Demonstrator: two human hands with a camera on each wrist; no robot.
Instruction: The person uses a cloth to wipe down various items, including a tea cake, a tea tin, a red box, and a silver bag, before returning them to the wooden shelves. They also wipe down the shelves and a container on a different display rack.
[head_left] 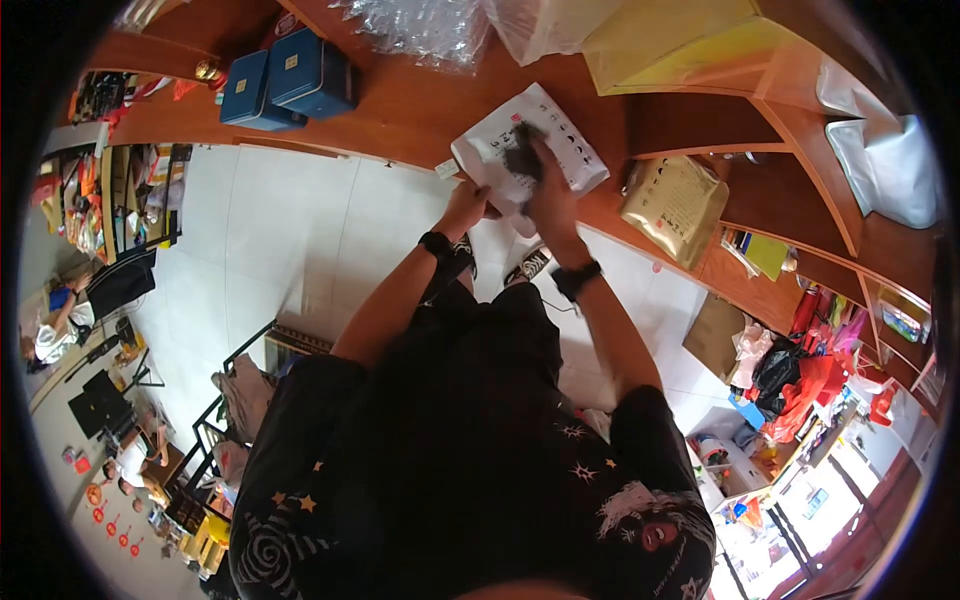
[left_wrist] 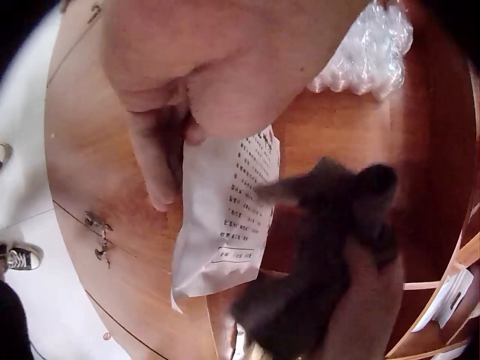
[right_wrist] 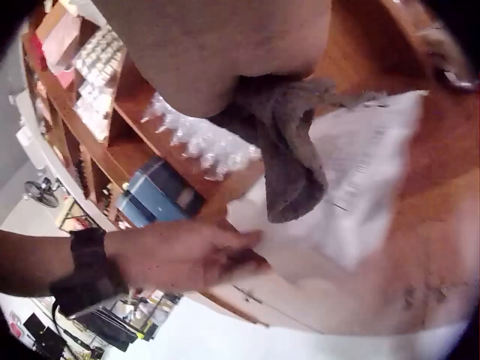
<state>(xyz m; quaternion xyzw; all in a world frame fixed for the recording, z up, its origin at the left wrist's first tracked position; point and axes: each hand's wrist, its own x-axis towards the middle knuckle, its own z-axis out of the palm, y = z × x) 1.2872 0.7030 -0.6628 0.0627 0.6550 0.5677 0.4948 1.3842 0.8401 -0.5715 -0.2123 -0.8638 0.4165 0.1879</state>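
Note:
A white printed pouch (head_left: 575, 155) lies slanted over the brown desk's front edge. My left hand (head_left: 463, 208) pinches its near edge between thumb and fingers; the thumb's side shows in the left wrist view, where small black print runs down the pouch (left_wrist: 217, 225). My right hand (head_left: 553, 208) grips a dark grey cloth (head_left: 522, 155) over the pouch's printed face. In the right wrist view the cloth (right_wrist: 292, 169) hangs in loose folds from the fingers and overlaps the pouch. The cloth is blurred in the left wrist view.
Two blue tins (head_left: 300, 75) stand on the desk to the left. Clear bubble wrap (head_left: 415, 30) lies at the back. A gold pouch (head_left: 675, 210) rests to the right, and a silver pouch (head_left: 880, 165) sits farther right by the shelves. White floor tiles (head_left: 300, 220) show below the desk edge.

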